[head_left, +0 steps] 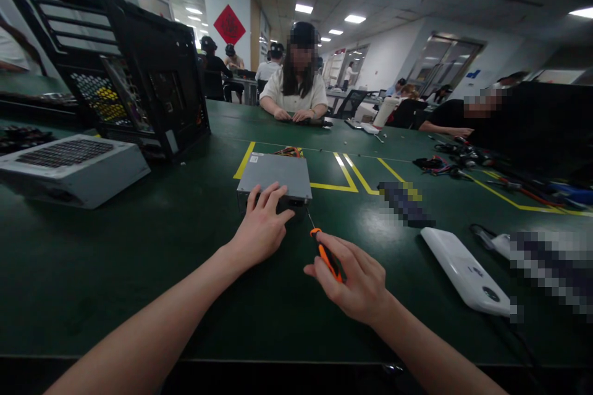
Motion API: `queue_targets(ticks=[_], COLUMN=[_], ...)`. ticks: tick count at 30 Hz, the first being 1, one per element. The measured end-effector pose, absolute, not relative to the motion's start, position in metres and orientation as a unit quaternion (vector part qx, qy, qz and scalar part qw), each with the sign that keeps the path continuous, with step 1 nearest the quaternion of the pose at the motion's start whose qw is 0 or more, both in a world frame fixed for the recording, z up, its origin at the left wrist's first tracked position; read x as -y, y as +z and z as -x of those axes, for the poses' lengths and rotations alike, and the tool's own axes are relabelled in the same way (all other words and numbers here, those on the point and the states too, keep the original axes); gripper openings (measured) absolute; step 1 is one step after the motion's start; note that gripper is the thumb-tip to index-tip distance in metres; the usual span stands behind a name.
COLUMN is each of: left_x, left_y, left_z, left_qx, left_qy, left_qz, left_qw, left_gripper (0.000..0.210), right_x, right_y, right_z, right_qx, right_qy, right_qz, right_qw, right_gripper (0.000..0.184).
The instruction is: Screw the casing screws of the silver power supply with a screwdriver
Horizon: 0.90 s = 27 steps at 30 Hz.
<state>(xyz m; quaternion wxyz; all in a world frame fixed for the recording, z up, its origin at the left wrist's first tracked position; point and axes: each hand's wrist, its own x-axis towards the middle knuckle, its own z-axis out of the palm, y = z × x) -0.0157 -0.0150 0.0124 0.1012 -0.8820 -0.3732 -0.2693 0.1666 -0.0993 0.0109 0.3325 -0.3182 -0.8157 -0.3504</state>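
A grey metal computer power supply sits on the green table in front of me, coloured cables behind it. My left hand steadies it, with spread fingers on its top and the thumb at its near side. In my right hand is an orange and black screwdriver, gripped by the handle. Its thin shaft points up and left, and the tip is at the power supply's near right corner. Whether the tip sits in a screw is too small to tell.
At left stand a black computer case and a larger power supply. A white power bank lies at right, near a blurred dark object. Cables and tools lie farther right. Opposite sits a person.
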Motion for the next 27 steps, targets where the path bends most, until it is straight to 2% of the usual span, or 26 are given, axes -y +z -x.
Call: queue_targets(ticks=[2, 6, 11, 16, 21, 27], left_x=[0.015, 0.0152, 0.0158, 0.0162, 0.0159, 0.0152], left_y=[0.0123, 0.0124, 0.0134, 0.0143, 0.0141, 0.0134], left_z=[0.0156, 0.0153, 0.015, 0.015, 0.0152, 0.0154], left_qx=[0.372, 0.371, 0.378, 0.375, 0.38, 0.381], left_qy=[-0.269, -0.267, -0.271, -0.265, -0.261, -0.255], left_qz=[0.883, 0.884, 0.88, 0.883, 0.882, 0.883], left_qw=[0.101, 0.1, 0.097, 0.096, 0.098, 0.102], left_gripper=[0.031, 0.03, 0.029, 0.029, 0.029, 0.029], right_x=[0.0997, 0.0993, 0.0996, 0.0997, 0.1007, 0.0992], right_y=[0.0126, 0.0133, 0.016, 0.0176, 0.0198, 0.0176], right_z=[-0.1659, -0.1661, -0.1689, -0.1698, -0.169, -0.1736], right_qx=[0.83, 0.826, 0.834, 0.83, 0.819, 0.813], right_qy=[-0.343, -0.35, -0.337, -0.353, -0.359, -0.364], right_qz=[0.305, 0.301, 0.291, 0.29, 0.308, 0.314], right_qw=[0.317, 0.323, 0.326, 0.319, 0.326, 0.329], right_gripper=[0.023, 0.03, 0.018, 0.023, 0.015, 0.025])
